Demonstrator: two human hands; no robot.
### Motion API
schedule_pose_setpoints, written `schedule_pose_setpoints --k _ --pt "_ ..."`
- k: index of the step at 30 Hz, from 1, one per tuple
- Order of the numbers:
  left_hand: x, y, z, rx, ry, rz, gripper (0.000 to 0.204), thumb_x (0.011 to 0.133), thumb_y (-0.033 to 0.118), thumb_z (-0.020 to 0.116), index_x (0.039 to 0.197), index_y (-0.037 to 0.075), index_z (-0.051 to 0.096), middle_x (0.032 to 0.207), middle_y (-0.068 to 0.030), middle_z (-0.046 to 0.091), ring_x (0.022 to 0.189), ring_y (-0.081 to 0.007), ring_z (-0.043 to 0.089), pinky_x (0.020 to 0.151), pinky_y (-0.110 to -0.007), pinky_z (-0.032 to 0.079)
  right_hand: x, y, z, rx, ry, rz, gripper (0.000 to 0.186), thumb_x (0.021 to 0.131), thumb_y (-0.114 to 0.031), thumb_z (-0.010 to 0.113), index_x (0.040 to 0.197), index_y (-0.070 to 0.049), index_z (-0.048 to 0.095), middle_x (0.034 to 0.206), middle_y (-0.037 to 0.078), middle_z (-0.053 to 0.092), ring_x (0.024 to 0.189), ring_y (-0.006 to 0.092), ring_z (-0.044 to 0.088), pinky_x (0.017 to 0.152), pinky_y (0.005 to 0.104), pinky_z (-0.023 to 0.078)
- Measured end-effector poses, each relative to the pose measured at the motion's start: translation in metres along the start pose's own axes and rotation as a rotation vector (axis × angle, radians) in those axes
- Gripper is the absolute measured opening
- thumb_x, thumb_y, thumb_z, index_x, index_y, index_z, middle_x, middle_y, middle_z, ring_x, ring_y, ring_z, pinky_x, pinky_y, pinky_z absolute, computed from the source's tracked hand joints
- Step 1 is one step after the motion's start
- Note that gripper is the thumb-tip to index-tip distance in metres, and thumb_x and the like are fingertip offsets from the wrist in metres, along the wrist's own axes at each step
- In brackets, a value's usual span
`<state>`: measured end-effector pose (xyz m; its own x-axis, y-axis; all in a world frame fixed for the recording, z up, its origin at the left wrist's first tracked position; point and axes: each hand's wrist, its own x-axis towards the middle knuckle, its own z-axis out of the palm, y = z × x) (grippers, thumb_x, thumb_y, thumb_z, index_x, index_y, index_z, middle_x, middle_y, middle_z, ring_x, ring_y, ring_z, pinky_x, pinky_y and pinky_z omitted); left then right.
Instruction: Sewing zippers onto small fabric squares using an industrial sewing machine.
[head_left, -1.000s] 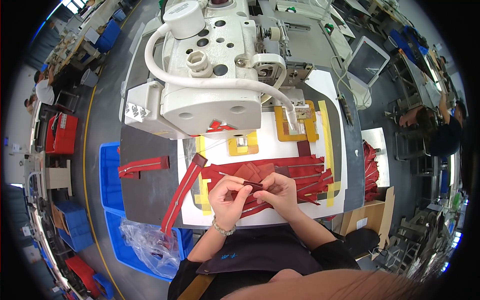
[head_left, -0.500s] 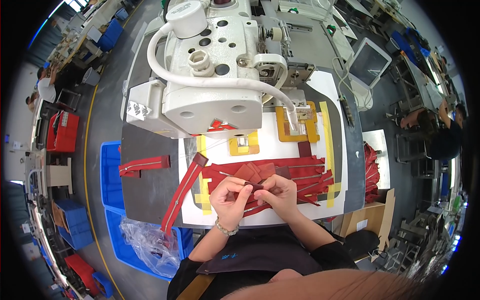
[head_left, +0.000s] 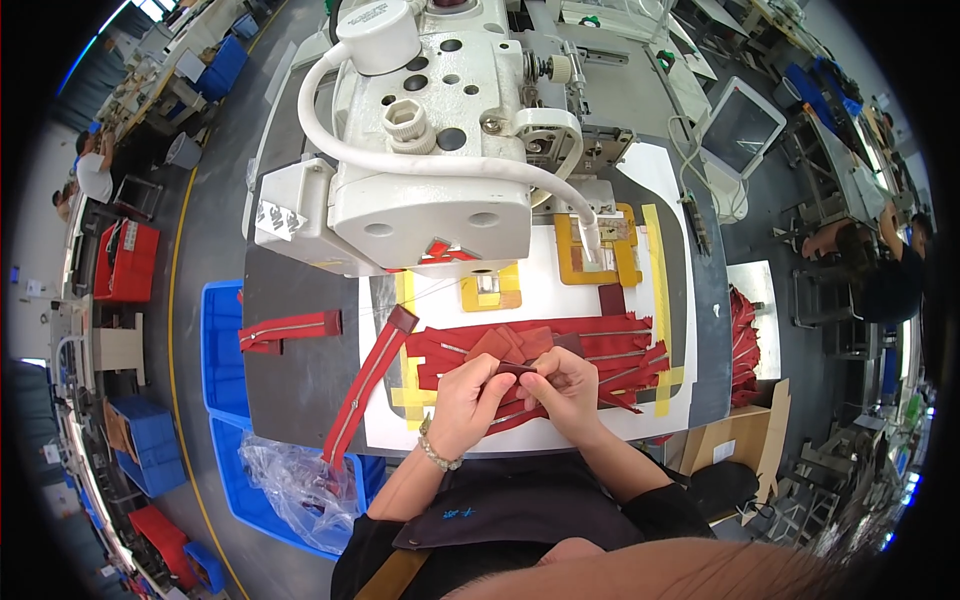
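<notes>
Over the pile of red zippers (head_left: 625, 348), my left hand (head_left: 462, 405) and my right hand (head_left: 565, 402) meet at a small dark red tab (head_left: 516, 368). Both hands are closed, pinching the tab between thumbs and fingers from either side. Whether a zipper end is tucked into it is hidden by my fingers. Small lighter red patches (head_left: 508, 343) lie on the pile just beyond my hands. Left of my left hand, a red zipper (head_left: 365, 385) with a dark tab at its far end slants over the table's front edge.
A white sewing machine (head_left: 430, 215) stands just beyond my hands. A yellow frame (head_left: 566, 268) lies at its right, a smaller yellow frame (head_left: 508, 297) nearer. Another zipper (head_left: 290, 328) lies left. Blue bins (head_left: 222, 375) stand lower left, a cardboard box (head_left: 715, 440) lower right.
My left hand has turned and shifted slightly right, its fingers now more behind the tab. The right hand stays close by, still pinching the tab.
</notes>
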<state>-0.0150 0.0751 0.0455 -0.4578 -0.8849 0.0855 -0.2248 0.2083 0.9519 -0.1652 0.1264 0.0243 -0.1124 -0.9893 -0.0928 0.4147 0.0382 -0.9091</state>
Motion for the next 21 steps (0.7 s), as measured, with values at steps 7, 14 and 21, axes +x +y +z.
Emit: schedule_pose_setpoints --k 7,14,21 --pt "-0.0015 -0.0038 0.0029 0.042 0.069 0.038 0.019 0.086 0.013 0.062 0.073 0.002 0.053 0.058 -0.0099 0.046 0.047 -0.0215 0.046 0.045 -0.03 0.035 0.0009 0.0013 0.001 0.01 -0.001 0.019 0.01 0.088 -0.004 0.062 0.081 -0.002 0.055 0.073 0.003 0.061 0.061 0.0044 0.058 0.053 0.017 0.047" --pt "-0.0019 -0.0053 0.0026 0.072 0.095 0.063 0.025 0.083 0.013 0.065 0.067 0.002 0.05 0.054 -0.0088 0.042 0.045 -0.0196 0.042 0.044 -0.031 0.033 0.0 0.0011 0.0027 0.016 0.013 0.031 0.011 0.088 -0.005 0.063 0.081 -0.002 0.054 0.074 0.004 0.062 0.061 0.0051 0.059 0.053 0.0174 0.048" --pt "0.0049 -0.0045 -0.0027 0.083 0.049 0.084 0.031 0.082 0.013 0.067 0.063 0.003 0.044 0.053 -0.0082 0.039 0.045 -0.0192 0.04 0.044 -0.031 0.032 0.0019 0.0003 0.0008 -0.008 0.0 0.061 0.01 0.088 -0.004 0.062 0.082 -0.001 0.055 0.075 0.004 0.064 0.061 0.0051 0.059 0.054 0.0176 0.047"
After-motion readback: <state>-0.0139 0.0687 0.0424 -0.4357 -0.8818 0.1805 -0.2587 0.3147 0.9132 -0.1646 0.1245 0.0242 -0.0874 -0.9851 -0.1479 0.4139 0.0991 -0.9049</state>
